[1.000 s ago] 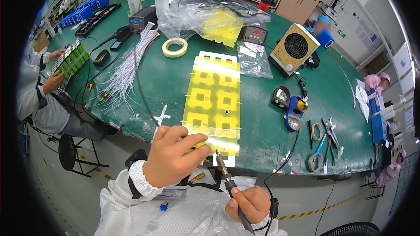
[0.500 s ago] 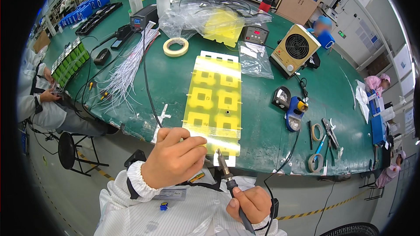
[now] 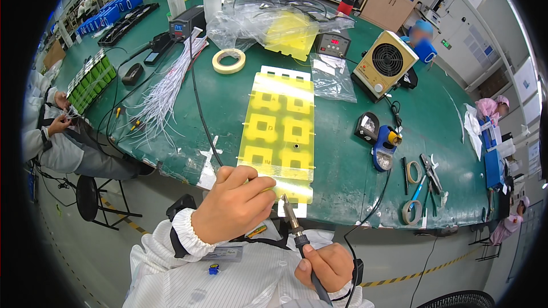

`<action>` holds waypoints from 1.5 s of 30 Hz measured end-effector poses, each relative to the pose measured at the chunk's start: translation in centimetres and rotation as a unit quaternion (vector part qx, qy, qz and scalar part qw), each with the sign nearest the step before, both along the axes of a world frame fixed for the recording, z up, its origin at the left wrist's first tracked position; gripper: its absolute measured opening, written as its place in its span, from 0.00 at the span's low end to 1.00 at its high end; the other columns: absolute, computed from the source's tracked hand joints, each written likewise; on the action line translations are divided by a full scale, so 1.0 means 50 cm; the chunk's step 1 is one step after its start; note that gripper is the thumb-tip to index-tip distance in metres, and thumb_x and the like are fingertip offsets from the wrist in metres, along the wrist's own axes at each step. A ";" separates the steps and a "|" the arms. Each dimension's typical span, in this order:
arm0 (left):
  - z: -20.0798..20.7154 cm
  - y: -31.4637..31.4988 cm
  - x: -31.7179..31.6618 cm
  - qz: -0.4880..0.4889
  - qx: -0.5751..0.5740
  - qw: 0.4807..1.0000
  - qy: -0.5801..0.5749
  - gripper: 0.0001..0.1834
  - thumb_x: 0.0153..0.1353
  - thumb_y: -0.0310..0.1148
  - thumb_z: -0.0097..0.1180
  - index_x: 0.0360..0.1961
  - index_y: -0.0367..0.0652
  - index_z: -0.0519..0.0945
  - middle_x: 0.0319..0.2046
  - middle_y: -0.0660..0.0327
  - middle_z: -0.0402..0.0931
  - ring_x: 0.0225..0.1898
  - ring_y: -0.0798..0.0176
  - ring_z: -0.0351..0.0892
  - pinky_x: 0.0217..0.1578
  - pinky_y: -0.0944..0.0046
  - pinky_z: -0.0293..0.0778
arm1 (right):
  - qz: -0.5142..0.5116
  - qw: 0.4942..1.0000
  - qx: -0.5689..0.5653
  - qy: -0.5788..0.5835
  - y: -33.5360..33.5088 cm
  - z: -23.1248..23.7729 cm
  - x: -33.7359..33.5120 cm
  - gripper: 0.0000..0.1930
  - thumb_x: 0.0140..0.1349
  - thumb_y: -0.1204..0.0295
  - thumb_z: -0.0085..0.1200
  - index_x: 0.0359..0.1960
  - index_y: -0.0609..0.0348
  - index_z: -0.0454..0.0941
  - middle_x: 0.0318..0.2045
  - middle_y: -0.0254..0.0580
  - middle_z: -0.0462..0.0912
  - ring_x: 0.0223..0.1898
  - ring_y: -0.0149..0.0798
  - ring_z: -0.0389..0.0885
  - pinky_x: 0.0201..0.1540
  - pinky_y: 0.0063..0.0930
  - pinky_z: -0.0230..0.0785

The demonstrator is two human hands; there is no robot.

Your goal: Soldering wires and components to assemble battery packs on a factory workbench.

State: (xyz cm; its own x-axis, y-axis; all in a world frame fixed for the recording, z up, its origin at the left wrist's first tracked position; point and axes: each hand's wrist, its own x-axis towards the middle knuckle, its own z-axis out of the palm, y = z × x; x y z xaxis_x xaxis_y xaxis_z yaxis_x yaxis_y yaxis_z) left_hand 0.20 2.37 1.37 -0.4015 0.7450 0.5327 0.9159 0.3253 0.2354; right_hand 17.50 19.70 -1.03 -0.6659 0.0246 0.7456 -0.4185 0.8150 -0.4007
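Observation:
My right hand (image 3: 325, 268) is closed round the handle of a soldering iron (image 3: 294, 225), which slants up and away to the left. Its tip is at the near end of a long flat panel (image 3: 278, 131) with yellow film and white end tabs, close to a white tab. My left hand (image 3: 237, 202) lies over the panel's near left corner, fingers curled together just left of the iron tip. A black cable (image 3: 201, 111) runs down the bench to that hand. Whatever its fingers pinch is hidden.
Right of the panel stand a blue iron holder (image 3: 385, 148), pliers (image 3: 431, 174) and tape rolls. A fan unit (image 3: 386, 65), plastic bags and a masking tape roll (image 3: 229, 61) lie beyond. White wires (image 3: 165, 88) spread at left, near a co-worker's hands (image 3: 60, 114).
My left hand has shifted slightly right, toward the iron tip, and the black cable has moved with it. The right hand and soldering iron have hardly moved.

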 end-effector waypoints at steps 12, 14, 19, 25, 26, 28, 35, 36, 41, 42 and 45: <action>0.034 -0.029 0.003 0.092 0.017 0.994 0.063 0.11 0.48 0.32 0.70 0.35 0.54 0.86 0.42 0.73 0.84 0.43 0.64 0.74 0.47 0.58 0.59 | -0.002 1.000 0.003 0.010 0.000 -0.001 -0.002 0.09 0.53 0.77 0.62 0.36 0.68 0.85 0.18 0.36 0.76 0.15 0.34 0.69 0.18 0.26 0.60; 0.034 -0.030 0.002 0.087 0.017 0.994 0.060 0.11 0.48 0.31 0.71 0.35 0.52 0.86 0.42 0.72 0.84 0.44 0.64 0.74 0.47 0.57 0.58 | -0.005 1.000 0.009 0.024 -0.001 -0.001 -0.006 0.09 0.53 0.77 0.62 0.36 0.68 0.85 0.18 0.37 0.76 0.16 0.34 0.69 0.18 0.26 0.60; 0.013 -0.031 0.003 0.063 0.045 0.997 0.017 0.14 0.42 0.26 0.69 0.34 0.49 0.86 0.42 0.71 0.85 0.41 0.60 0.75 0.45 0.56 0.58 | -0.002 1.000 0.007 -0.004 -0.003 0.008 -0.002 0.08 0.54 0.78 0.62 0.36 0.68 0.85 0.19 0.37 0.77 0.17 0.35 0.70 0.19 0.27 0.62; 0.006 -0.024 0.001 0.039 0.046 0.998 -0.003 0.11 0.43 0.25 0.68 0.31 0.48 0.84 0.41 0.70 0.85 0.41 0.60 0.76 0.43 0.59 0.61 | -0.006 1.000 -0.012 0.002 -0.003 -0.001 0.001 0.09 0.54 0.78 0.62 0.37 0.68 0.85 0.20 0.37 0.77 0.17 0.35 0.71 0.19 0.27 0.62; 0.006 -0.024 0.001 0.037 0.044 0.998 -0.004 0.11 0.43 0.25 0.68 0.31 0.48 0.84 0.41 0.70 0.85 0.42 0.60 0.77 0.43 0.59 0.61 | -0.007 1.000 -0.013 0.007 -0.003 -0.002 0.000 0.09 0.54 0.78 0.62 0.37 0.68 0.84 0.20 0.37 0.77 0.17 0.36 0.71 0.19 0.27 0.62; 0.009 -0.024 0.002 0.027 0.035 0.999 -0.005 0.10 0.46 0.27 0.68 0.32 0.46 0.83 0.42 0.68 0.84 0.43 0.60 0.77 0.46 0.59 0.62 | -0.007 1.000 -0.014 0.009 -0.002 -0.004 0.002 0.09 0.54 0.78 0.61 0.37 0.68 0.84 0.21 0.37 0.77 0.17 0.36 0.71 0.20 0.28 0.63; 0.010 -0.027 0.003 0.032 0.029 0.999 -0.002 0.10 0.46 0.27 0.68 0.32 0.45 0.82 0.42 0.67 0.83 0.45 0.59 0.76 0.47 0.59 0.63 | -0.001 1.000 -0.008 -0.009 0.002 0.008 0.007 0.09 0.55 0.78 0.61 0.37 0.68 0.84 0.21 0.39 0.76 0.18 0.37 0.71 0.20 0.29 0.64; 0.013 -0.029 0.001 0.034 0.029 0.999 0.001 0.11 0.45 0.26 0.68 0.32 0.45 0.82 0.42 0.66 0.83 0.44 0.59 0.76 0.46 0.59 0.64 | -0.001 1.000 -0.010 -0.003 0.003 0.007 0.006 0.09 0.55 0.78 0.61 0.37 0.69 0.84 0.21 0.39 0.76 0.18 0.37 0.72 0.20 0.29 0.64; 0.024 -0.066 -0.016 0.052 0.059 0.997 -0.016 0.12 0.44 0.25 0.67 0.33 0.43 0.82 0.43 0.62 0.83 0.42 0.57 0.77 0.43 0.57 0.67 | -0.002 1.000 -0.013 0.004 0.004 0.008 0.004 0.09 0.56 0.78 0.61 0.37 0.68 0.84 0.22 0.39 0.76 0.18 0.37 0.72 0.20 0.30 0.65; 0.027 -0.074 -0.021 0.050 0.075 0.996 -0.013 0.11 0.45 0.24 0.67 0.33 0.43 0.82 0.43 0.60 0.83 0.39 0.57 0.77 0.41 0.57 0.69 | -0.002 1.000 -0.013 0.002 0.003 0.010 0.003 0.09 0.56 0.78 0.61 0.37 0.68 0.84 0.22 0.39 0.76 0.18 0.37 0.72 0.20 0.30 0.65; 0.023 -0.111 -0.022 0.046 0.051 0.997 -0.043 0.12 0.45 0.24 0.67 0.33 0.43 0.82 0.43 0.58 0.83 0.37 0.58 0.76 0.40 0.56 0.70 | 0.005 1.000 -0.007 -0.005 -0.002 0.020 -0.004 0.08 0.55 0.78 0.62 0.37 0.68 0.84 0.22 0.39 0.76 0.18 0.37 0.72 0.20 0.29 0.65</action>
